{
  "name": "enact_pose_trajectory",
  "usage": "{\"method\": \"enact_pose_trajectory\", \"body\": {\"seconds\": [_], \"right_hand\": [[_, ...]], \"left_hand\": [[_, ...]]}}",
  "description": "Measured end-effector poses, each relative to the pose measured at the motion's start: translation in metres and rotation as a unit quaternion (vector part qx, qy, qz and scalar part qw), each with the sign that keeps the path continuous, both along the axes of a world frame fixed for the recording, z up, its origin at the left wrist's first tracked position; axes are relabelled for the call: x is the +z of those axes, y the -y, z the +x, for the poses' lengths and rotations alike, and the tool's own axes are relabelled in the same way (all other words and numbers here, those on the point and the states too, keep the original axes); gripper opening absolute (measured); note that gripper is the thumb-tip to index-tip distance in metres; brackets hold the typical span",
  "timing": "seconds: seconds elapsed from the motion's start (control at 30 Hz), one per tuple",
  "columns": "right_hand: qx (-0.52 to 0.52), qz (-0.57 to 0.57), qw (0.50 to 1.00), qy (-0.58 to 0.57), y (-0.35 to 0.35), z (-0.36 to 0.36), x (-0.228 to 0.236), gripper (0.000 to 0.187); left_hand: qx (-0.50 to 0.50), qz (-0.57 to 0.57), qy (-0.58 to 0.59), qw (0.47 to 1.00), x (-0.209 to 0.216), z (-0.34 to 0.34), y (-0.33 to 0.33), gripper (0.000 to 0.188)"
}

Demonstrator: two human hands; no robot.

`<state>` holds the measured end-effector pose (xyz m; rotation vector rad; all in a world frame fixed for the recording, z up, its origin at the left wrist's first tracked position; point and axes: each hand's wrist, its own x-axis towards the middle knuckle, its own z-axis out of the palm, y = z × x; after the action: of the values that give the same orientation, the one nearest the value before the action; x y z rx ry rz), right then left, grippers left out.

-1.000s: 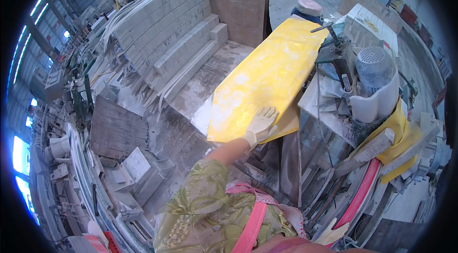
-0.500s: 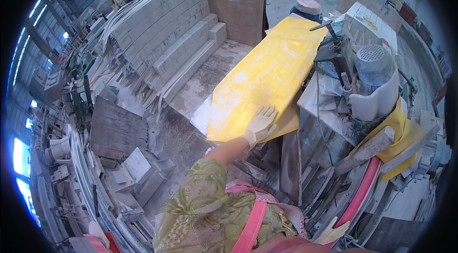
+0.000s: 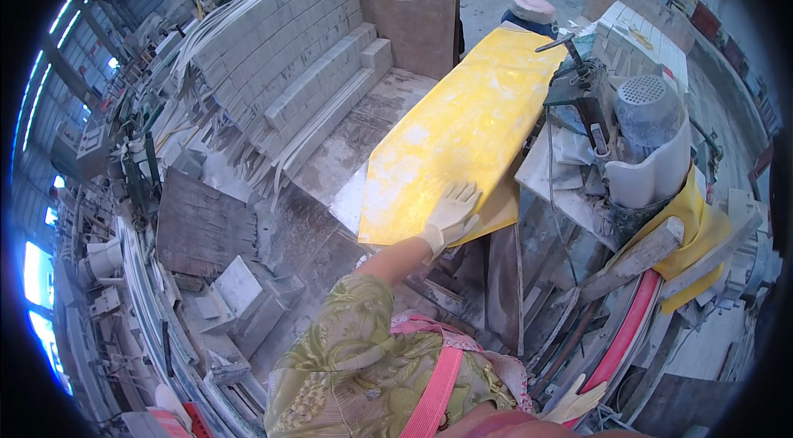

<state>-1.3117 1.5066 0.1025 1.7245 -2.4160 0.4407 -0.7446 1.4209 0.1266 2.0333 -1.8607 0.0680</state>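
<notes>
My left hand, in a cream glove, lies flat with fingers stretched out on the near right part of a long yellow sheet. The sheet is dusted with white powder and covers most of a low table-like surface; a bare tan corner shows beside my fingers. My right hand, gloved alike, is low at the right edge of my body. Its fingers are spread and touch a curved red rail; nothing is visibly held in it.
Stacked grey stone blocks line the left, before an upright brown board. A dusty motor and a yellow cloth stand right. Broken slabs lie lower left. A pink-topped stool is beyond the sheet.
</notes>
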Motion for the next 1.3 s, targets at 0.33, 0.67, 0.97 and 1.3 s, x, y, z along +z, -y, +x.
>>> {"method": "enact_pose_trajectory", "body": {"seconds": [0.33,0.67,0.97,1.3], "right_hand": [[0.011,-0.024,0.993,0.113,-0.002,0.014,0.020,0.073],[0.004,0.002,1.000,-0.007,0.002,-0.015,-0.018,0.083],[0.008,0.003,1.000,0.001,0.002,-0.013,-0.014,0.082],[0.006,-0.003,1.000,-0.001,0.001,-0.010,-0.012,0.081]], "left_hand": [[-0.011,-0.035,-0.062,0.997,-0.007,0.004,0.006,0.046],[-0.005,0.027,-0.001,1.000,-0.002,0.004,0.004,0.062],[-0.005,0.012,-0.005,1.000,0.001,0.002,0.002,0.060],[-0.005,0.022,-0.007,1.000,0.000,0.002,0.003,0.060]]}}
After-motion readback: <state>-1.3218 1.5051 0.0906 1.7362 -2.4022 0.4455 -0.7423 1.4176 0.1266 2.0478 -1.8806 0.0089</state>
